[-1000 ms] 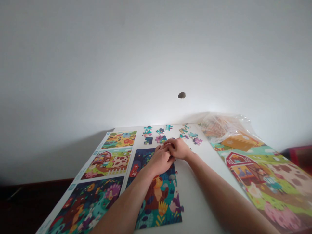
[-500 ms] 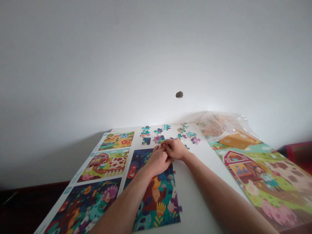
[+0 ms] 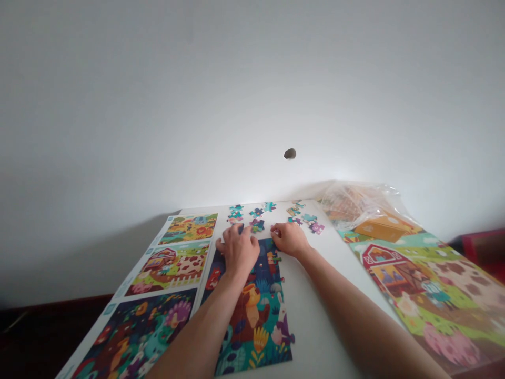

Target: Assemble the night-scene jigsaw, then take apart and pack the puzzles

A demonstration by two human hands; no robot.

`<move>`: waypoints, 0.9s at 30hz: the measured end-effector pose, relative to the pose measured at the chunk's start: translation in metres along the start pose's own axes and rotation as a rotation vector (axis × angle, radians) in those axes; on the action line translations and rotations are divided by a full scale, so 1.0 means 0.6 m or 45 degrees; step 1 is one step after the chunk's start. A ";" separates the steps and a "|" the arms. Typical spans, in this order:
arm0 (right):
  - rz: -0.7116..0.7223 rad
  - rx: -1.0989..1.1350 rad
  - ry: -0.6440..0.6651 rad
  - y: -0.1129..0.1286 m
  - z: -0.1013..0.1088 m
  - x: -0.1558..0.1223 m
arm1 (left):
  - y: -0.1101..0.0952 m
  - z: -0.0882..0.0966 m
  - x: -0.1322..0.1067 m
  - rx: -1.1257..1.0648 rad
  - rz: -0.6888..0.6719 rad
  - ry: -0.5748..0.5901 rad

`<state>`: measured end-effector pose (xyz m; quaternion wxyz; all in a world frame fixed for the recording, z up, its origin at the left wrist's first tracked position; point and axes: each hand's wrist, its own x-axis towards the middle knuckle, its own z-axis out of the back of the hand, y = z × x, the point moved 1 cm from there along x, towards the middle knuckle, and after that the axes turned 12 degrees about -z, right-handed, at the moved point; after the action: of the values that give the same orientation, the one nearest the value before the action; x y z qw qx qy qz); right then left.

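A partly joined jigsaw puzzle (image 3: 252, 310) with a dark night scene of animals lies in front of me, its right edge showing knobs. My left hand (image 3: 240, 248) is over its upper left part, fingers spread. Its fingertips reach a dark blue puzzle piece (image 3: 238, 227) just beyond the top edge; whether they touch it I cannot tell. At the upper right corner, my right hand (image 3: 291, 239) is closed, thumb and fingers pinched together; what is between them is hidden. Loose puzzle pieces (image 3: 258, 225) lie just beyond both hands, with a pink piece (image 3: 316, 227) off to the right.
On the left lies a sheet of printed pictures (image 3: 169, 267). To the right is a large farm picture (image 3: 442, 295), with a clear plastic bag (image 3: 355, 202) and an orange box (image 3: 382, 225) at its far end. A white wall (image 3: 236, 105) with a hole rises behind the table.
My hands were together at the puzzle's top edge and have parted. The left moved left and opened its fingers towards the dark blue piece; the right stayed near the upper right corner.
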<state>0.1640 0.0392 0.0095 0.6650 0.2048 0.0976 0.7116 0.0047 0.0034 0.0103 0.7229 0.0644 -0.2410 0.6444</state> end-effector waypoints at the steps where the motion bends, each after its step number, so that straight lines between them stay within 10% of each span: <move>1: -0.008 -0.011 0.004 0.000 -0.001 0.000 | 0.006 0.001 0.001 0.074 0.119 -0.006; 27: 0.121 0.047 0.043 0.009 0.005 -0.008 | 0.034 -0.014 0.014 0.023 0.218 0.065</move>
<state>0.1604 0.0333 0.0138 0.6249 0.2094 0.1119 0.7437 -0.0120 0.0177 0.0022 0.6705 0.0337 -0.2213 0.7074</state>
